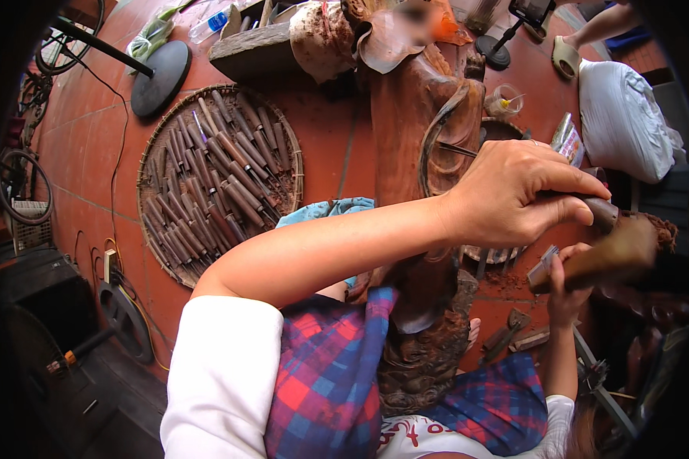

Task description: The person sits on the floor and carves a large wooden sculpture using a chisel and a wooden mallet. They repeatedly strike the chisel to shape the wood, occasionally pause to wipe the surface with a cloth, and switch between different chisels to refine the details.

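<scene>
My left arm reaches across to the right, and my left hand (524, 187) is closed around a carving chisel. The chisel's dark handle (603, 216) sticks out past my fingers on the right, while its thin metal blade (458, 149) points left over the carved wood (406, 130). Lower right, my right hand (570, 279) is closed on a wooden mallet (624, 252), blurred by motion, its thick end close to the chisel handle. A small grey piece (543, 265) shows beside my right fingers; I cannot make out what it is.
On the left a round woven tray (296, 164) holds many wood-handled chisels. A black stand base (161, 79) and a wooden trough (249, 52) lie beyond it. A white sack (624, 118) sits at right, near another person's foot (566, 57). Loose tools (505, 336) lie low right.
</scene>
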`<state>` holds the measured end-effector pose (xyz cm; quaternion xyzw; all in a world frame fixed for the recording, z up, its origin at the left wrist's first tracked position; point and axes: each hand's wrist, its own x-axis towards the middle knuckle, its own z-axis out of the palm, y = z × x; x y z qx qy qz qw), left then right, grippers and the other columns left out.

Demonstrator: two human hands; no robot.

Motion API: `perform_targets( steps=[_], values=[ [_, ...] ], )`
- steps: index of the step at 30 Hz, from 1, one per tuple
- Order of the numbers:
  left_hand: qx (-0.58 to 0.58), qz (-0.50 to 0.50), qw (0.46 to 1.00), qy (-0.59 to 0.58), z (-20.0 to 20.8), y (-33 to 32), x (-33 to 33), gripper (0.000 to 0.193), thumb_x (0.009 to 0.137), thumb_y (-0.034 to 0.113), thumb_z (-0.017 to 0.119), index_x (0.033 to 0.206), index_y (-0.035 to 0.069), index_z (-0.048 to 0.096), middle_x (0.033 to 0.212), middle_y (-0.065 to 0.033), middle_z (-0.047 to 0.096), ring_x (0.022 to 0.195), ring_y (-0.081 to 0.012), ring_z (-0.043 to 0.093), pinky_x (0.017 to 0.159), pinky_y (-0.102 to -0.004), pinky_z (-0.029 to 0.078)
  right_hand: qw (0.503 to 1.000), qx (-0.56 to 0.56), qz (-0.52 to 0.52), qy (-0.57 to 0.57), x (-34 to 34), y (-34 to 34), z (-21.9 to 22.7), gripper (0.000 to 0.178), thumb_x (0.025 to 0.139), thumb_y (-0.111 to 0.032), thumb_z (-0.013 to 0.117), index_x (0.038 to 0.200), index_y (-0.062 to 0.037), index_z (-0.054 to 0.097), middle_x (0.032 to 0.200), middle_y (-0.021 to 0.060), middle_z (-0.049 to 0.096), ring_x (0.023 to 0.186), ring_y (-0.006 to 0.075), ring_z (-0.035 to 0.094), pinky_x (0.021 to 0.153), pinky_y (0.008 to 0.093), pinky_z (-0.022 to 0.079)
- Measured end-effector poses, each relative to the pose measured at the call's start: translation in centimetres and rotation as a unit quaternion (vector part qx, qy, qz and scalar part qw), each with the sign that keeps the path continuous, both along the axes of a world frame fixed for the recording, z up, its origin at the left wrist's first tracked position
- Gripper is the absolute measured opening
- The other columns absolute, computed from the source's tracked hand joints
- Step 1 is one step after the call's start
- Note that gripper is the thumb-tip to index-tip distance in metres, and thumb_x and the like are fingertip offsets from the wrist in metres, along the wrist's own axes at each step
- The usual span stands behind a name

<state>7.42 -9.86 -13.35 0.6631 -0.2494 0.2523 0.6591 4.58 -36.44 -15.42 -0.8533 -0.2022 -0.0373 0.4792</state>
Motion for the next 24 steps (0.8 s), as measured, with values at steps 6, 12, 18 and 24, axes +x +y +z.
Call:
perform_targets(
  steps=[6,12,18,24],
  values=[
    [-0.001,0.0,1.0,-0.003,-0.2,-0.2,0.1,0.026,0.084,0.023,0.071,0.109,0.017,0.072,0.082,-0.0055,0.07,0.074,-0.0226,0.063,0.067,-0.034,0.048,0.978,0.203,0.013,0.053,-0.4,0.4,0.0,0.031,0.08,0.008,0.067,0.102,-0.0016,0.048,0.086,0.0045,0.049,0.071,0.0094,0.049,0.065,0.0226,0.043],
    [0.017,-0.011,1.0,-0.001,-0.2,0.0,0.0,0.026,0.084,0.024,0.071,0.11,0.018,0.072,0.081,-0.0036,0.07,0.074,-0.0221,0.064,0.067,-0.0332,0.048,1.0,0.028,-0.013,0.005,-0.3,-0.4,-0.4,0.028,0.083,0.008,0.063,0.102,-0.0016,0.045,0.086,0.0048,0.047,0.072,0.0098,0.049,0.067,0.0233,0.043],
    [0.02,-0.023,1.0,0.007,-0.4,0.3,-0.3,0.026,0.084,0.024,0.071,0.109,0.018,0.073,0.081,-0.0039,0.069,0.075,-0.0219,0.064,0.067,-0.0332,0.048,0.993,-0.09,-0.035,0.063,-0.4,-0.5,-0.2,0.034,0.083,0.009,0.06,0.106,-0.0048,0.039,0.091,0.0048,0.048,0.077,0.0114,0.051,0.074,0.0269,0.045],
    [0.034,-0.056,0.998,0.014,-0.3,0.6,-0.8,0.025,0.085,0.023,0.068,0.109,0.019,0.073,0.081,-0.0035,0.069,0.076,-0.0217,0.064,0.067,-0.0331,0.049,0.998,-0.033,-0.019,-0.05,-0.7,-0.3,-1.4,0.019,0.085,0.006,0.061,0.098,-0.0014,0.049,0.086,0.0045,0.049,0.076,0.0132,0.05,0.074,0.0253,0.043]
  ],
)
